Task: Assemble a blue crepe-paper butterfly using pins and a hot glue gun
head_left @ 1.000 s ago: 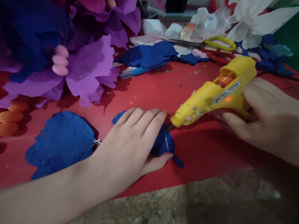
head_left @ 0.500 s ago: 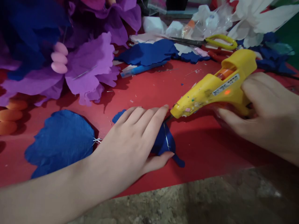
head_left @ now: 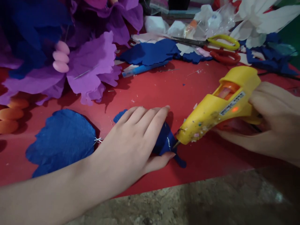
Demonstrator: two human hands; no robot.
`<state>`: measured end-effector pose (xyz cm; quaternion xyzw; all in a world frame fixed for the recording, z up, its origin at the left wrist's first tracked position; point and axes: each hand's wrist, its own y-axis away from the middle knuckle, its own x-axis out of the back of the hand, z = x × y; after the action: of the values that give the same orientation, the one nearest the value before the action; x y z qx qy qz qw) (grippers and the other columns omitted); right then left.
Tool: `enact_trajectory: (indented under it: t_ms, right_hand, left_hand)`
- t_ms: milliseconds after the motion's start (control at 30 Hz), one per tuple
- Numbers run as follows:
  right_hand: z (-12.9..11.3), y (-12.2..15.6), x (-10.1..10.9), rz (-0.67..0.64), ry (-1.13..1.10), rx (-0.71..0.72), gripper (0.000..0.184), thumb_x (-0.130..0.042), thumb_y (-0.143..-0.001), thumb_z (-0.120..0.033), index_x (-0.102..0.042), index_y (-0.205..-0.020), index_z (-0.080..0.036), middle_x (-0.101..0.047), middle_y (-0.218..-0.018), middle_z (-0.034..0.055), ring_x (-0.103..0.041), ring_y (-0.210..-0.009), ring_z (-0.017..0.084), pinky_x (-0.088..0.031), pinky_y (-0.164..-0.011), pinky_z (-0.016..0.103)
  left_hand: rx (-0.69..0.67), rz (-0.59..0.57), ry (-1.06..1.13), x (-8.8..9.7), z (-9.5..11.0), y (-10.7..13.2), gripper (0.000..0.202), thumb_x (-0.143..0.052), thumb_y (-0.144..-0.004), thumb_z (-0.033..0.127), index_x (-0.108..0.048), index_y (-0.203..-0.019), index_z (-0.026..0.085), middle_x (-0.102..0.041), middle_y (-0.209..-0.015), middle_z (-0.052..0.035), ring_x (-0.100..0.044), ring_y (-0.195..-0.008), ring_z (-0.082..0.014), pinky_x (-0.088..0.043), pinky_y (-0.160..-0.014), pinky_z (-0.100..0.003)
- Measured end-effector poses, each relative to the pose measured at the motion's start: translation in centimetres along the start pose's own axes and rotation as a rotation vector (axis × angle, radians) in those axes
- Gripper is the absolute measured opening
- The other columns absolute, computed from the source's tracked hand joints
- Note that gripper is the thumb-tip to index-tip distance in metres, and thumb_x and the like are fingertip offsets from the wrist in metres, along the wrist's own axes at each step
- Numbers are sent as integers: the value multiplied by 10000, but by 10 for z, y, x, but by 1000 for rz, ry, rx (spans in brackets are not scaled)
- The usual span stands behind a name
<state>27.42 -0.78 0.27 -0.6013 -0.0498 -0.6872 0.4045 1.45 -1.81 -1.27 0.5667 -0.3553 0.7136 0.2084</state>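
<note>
My left hand (head_left: 133, 140) lies flat with fingers stretched out, pressing a small dark blue crepe-paper petal (head_left: 167, 144) onto the red sheet (head_left: 152, 90). A thin pale line of glue or wire runs down the petal. My right hand (head_left: 273, 125) is wrapped round the handle of a yellow hot glue gun (head_left: 217, 107), whose orange light glows. The gun's nozzle touches the petal's lower right edge, close to my left thumb.
A larger blue petal (head_left: 62, 140) lies at the left. Purple paper flowers (head_left: 91, 65) with pink stamens fill the back left, orange oval pieces (head_left: 10, 115) the far left. Yellow-handled scissors (head_left: 222, 42), red scissors (head_left: 222, 56), blue scraps and white paper clutter the back. Bare stone shows at the front.
The glue gun has swung down and toward me, its nozzle moving from the petal's top to its lower right edge. My left hand has stayed in place.
</note>
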Motion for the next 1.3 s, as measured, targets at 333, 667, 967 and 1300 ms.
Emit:
enact_trajectory:
  t_ms: [333,667,967,1300]
  right_hand:
    - [-2,-2,-3,42,60,-21,354,-391,-932,-513,-438,-854,-170,-575,-848,60,-567,-687,131,-289,-429,275]
    - [-2,-2,-3,48,50,-38,330,-400,-921,-505,-455,-866,-185,-592,-838,48,-596,-704,143,-292,-416,262]
    - [-2,-4,-12,119,117,-71,309,-515,-887,-472,-462,-841,-171,-581,-769,71,-620,-734,197,-335,-449,268]
    - [-2,2,-5,75,103,-47,374,-417,-914,-524,-471,-869,-157,-597,-822,81,-605,-718,164,-289,-434,271]
  left_hand:
    - [-1,3,20,-1,0,0,652,-631,-827,473,-435,-1258,25,-649,-1136,-171,-609,-967,-289,-502,-839,-405]
    - [9,-10,33,0,1,1,626,-602,-851,460,-421,-1275,38,-637,-1162,-168,-601,-992,-293,-493,-855,-412]
    - [-6,7,8,0,1,2,659,-622,-839,466,-425,-1275,13,-634,-1158,-181,-591,-996,-298,-488,-874,-413]
    - [-5,12,2,-3,1,1,643,-625,-834,468,-443,-1258,19,-648,-1134,-172,-606,-976,-289,-494,-851,-398]
